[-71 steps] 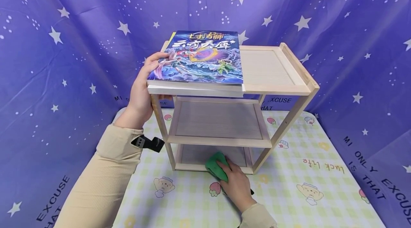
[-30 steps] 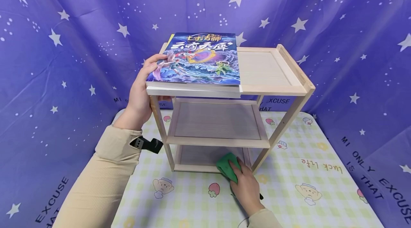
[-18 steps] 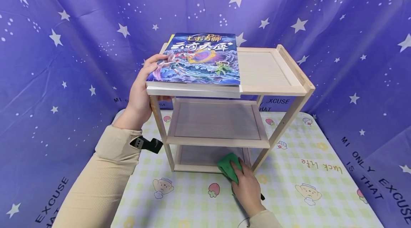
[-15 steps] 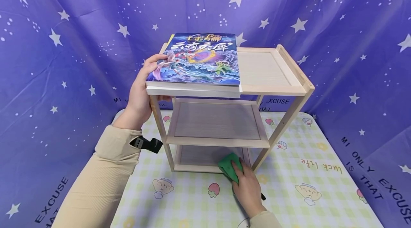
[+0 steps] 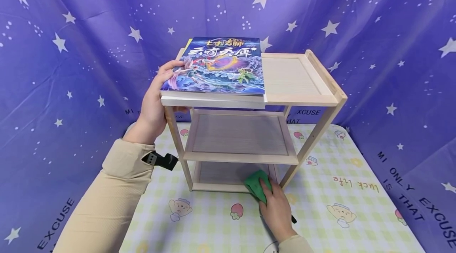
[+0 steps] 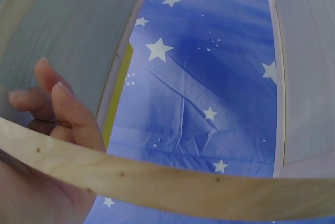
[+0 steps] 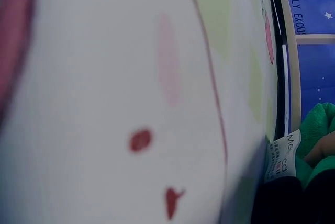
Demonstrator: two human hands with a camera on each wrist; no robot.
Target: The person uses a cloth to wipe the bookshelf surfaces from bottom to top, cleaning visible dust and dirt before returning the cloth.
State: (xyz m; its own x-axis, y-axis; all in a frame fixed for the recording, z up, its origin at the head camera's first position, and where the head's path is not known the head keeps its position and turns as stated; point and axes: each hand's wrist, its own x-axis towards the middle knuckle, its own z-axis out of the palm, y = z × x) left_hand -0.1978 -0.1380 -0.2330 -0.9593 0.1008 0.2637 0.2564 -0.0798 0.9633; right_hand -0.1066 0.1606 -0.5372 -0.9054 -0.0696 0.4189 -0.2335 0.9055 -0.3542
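A three-tier wooden shelf rack (image 5: 303,142) stands on the table, with a blue illustrated book (image 5: 221,71) lying on the left of its top tier, over other books. My left hand (image 5: 151,104) grips the rack's top left side, thumb at the book's edge. In the left wrist view its fingers (image 6: 73,109) curl beneath the top board, past the side rail. Low at the front, my right hand (image 5: 278,211) holds a green cloth (image 5: 255,185) against the right part of the bottom tier. The cloth's white label (image 7: 282,157) shows in the right wrist view.
A checked tablecloth (image 5: 313,229) with cartoon prints covers the table under the rack. Purple curtains (image 5: 107,47) with white stars hang behind and at both sides. The middle tier (image 5: 238,132) bears nothing.
My right hand has slid the green cloth rightward along the front of the bottom tier, only slightly in the last half second. My left hand has kept its grip on the rack.
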